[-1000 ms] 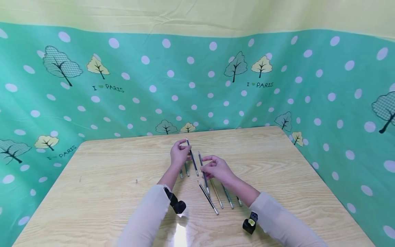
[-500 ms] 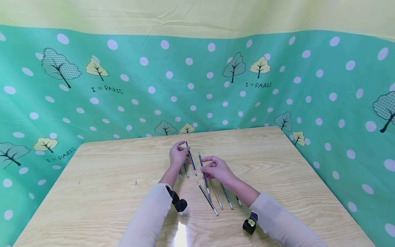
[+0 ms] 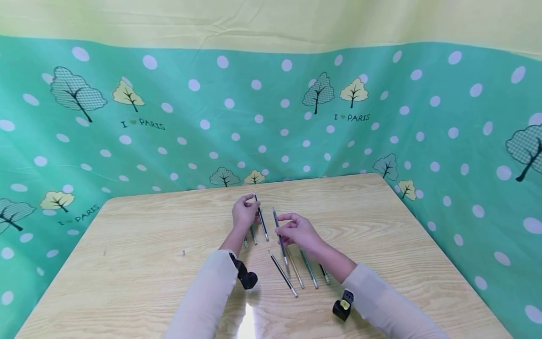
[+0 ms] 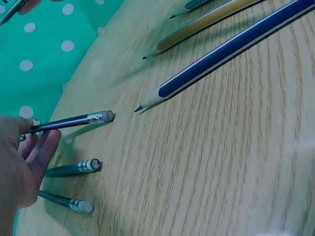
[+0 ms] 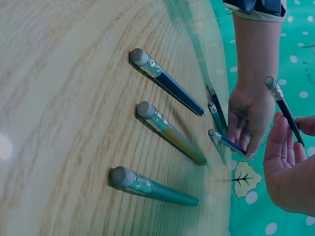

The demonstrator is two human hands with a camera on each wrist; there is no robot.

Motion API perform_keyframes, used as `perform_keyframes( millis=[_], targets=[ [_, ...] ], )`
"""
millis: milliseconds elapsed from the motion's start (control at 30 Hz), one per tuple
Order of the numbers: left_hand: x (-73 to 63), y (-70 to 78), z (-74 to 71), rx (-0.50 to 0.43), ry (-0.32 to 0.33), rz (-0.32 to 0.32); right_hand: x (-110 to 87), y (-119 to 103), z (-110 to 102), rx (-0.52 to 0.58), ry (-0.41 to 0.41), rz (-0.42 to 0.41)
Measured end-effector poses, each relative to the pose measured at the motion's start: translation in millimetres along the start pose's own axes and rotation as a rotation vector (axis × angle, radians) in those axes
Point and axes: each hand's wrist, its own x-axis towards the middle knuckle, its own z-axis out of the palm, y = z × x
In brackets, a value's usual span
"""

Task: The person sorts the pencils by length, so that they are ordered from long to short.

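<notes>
Near the far middle of the table, my left hand pinches a dark blue pencil. Its eraser end points toward me and sits close to the wood. A green pencil and another dark pencil lie beside that hand, partly covered by it. My right hand holds a second dark pencil between thumb and fingers, raised above the table. Below it lie a dark blue pencil, a yellow pencil, a green pencil and a black pencil, partly hidden by my right forearm.
The wooden table extends widely to both sides. A green dotted curtain hangs behind its far edge and along the right. A small dark mark shows on the wood at left.
The head view has turned slightly to the right. Both hands keep hold of their pencils and stay almost still.
</notes>
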Motion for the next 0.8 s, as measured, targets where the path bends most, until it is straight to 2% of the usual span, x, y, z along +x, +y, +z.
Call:
perform_keyframes(
  millis=[167,367,633,800],
  targets=[
    [1.8,-1.7,2.9,0.036,0.013,0.005,-8.3,-10,0,-0.005,-0.003,-0.004],
    [3.3,-2.5,5.0,0.092,0.013,0.023,2.1,2,-3,0.003,0.016,-0.007],
    [1.3,-2.6,6.0,0.117,0.007,0.026,2.4,2,-6,0.004,0.045,-0.022],
    [1.7,-0.6,7.6,0.168,-0.008,0.018,4.0,1,-9,0.013,0.050,-0.037]
  ],
)
